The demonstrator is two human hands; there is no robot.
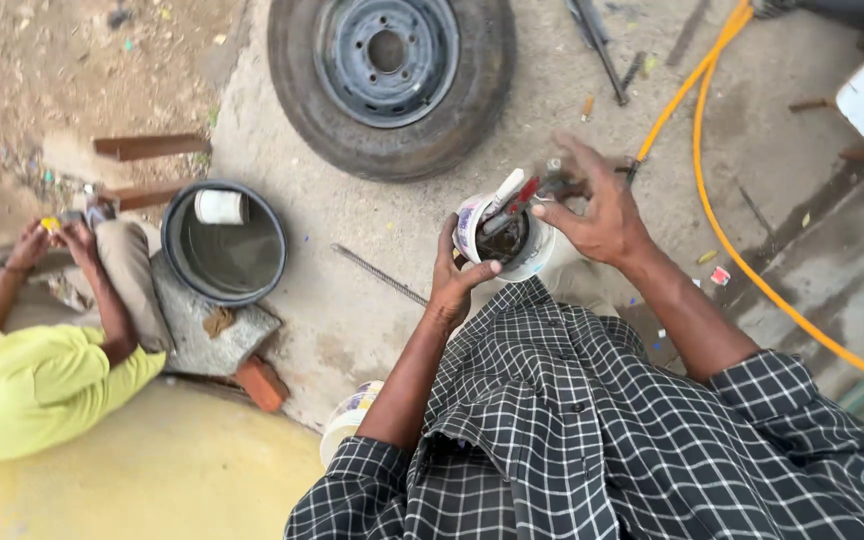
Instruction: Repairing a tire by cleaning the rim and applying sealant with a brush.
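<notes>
Between hands: small white tub (504, 237), gripped by left hand (454, 283). Right hand (597, 212) fingers spread, pinching tool (514, 203) at tub mouth. Step: probably scooping contents. Next calls for steady tub.

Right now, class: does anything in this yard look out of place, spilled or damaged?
Nothing looks spilled or broken. The wheel lies flat on the concrete, off any vehicle. The left hand holds a white tub with tools sticking out at a tilt, and the right hand reaches over it.
</notes>
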